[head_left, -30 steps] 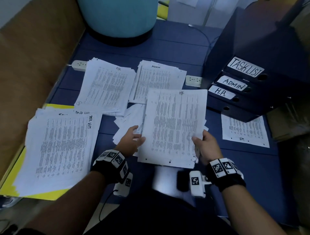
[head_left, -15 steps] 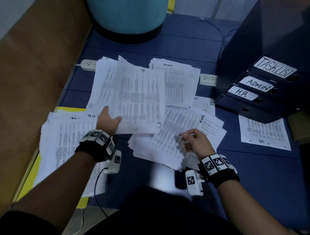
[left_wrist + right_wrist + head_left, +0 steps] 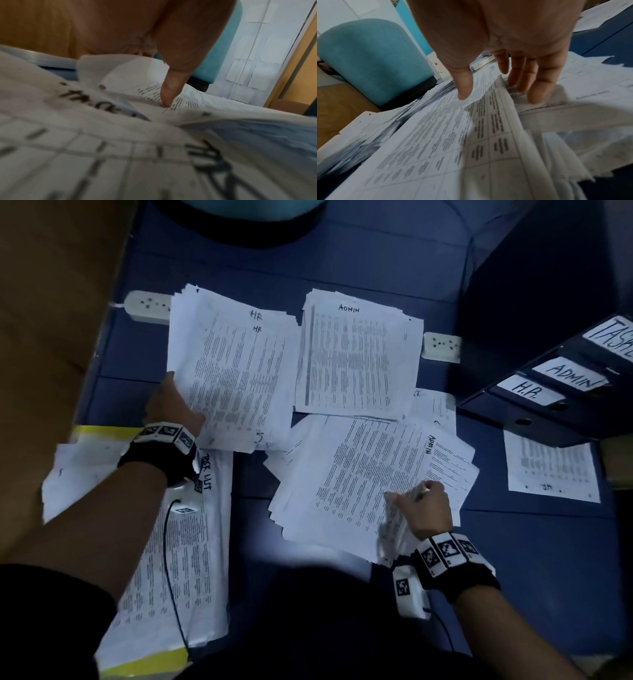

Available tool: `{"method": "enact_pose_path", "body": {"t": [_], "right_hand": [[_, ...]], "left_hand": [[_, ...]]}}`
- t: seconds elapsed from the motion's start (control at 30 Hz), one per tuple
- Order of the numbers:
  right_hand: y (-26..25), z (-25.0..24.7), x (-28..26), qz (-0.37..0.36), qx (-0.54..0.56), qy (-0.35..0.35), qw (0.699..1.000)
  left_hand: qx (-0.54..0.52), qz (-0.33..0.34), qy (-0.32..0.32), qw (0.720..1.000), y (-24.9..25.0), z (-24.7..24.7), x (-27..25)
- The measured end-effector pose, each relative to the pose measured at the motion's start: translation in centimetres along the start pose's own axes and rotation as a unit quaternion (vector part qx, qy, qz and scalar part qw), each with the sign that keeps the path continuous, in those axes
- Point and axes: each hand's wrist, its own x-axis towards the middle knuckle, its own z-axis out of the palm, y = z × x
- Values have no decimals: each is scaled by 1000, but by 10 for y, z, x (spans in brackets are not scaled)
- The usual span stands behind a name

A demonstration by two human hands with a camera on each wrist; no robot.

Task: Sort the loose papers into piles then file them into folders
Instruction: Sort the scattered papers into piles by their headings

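**Papers sorted into marked piles on a blue floor**

The left hand (image 3: 171, 409) is laid on the near left corner of the HR pile (image 3: 236, 364), its thumb pressed onto the top sheet in the left wrist view, the other fingers hidden by the paper. The right hand (image 3: 423, 508) is seen at the near right edge of the loose heap (image 3: 359, 474), fingers extended and relaxed; the fingertips (image 3: 537, 94) touch a lifted sheet edge. Whether that sheet is pinched cannot be told.

"HR" is written twice at the top of the left pile. Just beside it, to the right, lies the ADMIN pile (image 3: 356, 354), marked "ADMIN". The top sheet of the heap also bears "ADMIN", written sideways. Under the left wrist a pile marked "TASK LIST" (image 3: 191, 559) rests on a yellow folder (image 3: 150, 662).

At the right, 3 dark binders (image 3: 555, 392) are stacked, labelled "H.R.", "ADMIN" and "TASK…", the last cut off. A single sheet (image 3: 551, 470) lies below them. 2 white power strips (image 3: 147, 306) are partly covered by the far piles.
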Motion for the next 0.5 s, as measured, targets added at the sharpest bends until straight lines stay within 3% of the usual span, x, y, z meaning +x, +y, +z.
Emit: {"method": "enact_pose_path", "body": {"t": [0.13, 0.27, 0.5], "right_hand": [[-12, 3, -5, 48, -17, -18, 999], [-10, -6, -4, 28, 19, -24, 999], [9, -53, -27, -54, 130, -12, 990]], "left_hand": [[62, -12, 56, 996, 6, 4, -10], [17, 13, 76, 997, 7, 0, -22], [-106, 136, -7, 985, 27, 17, -90]]}}
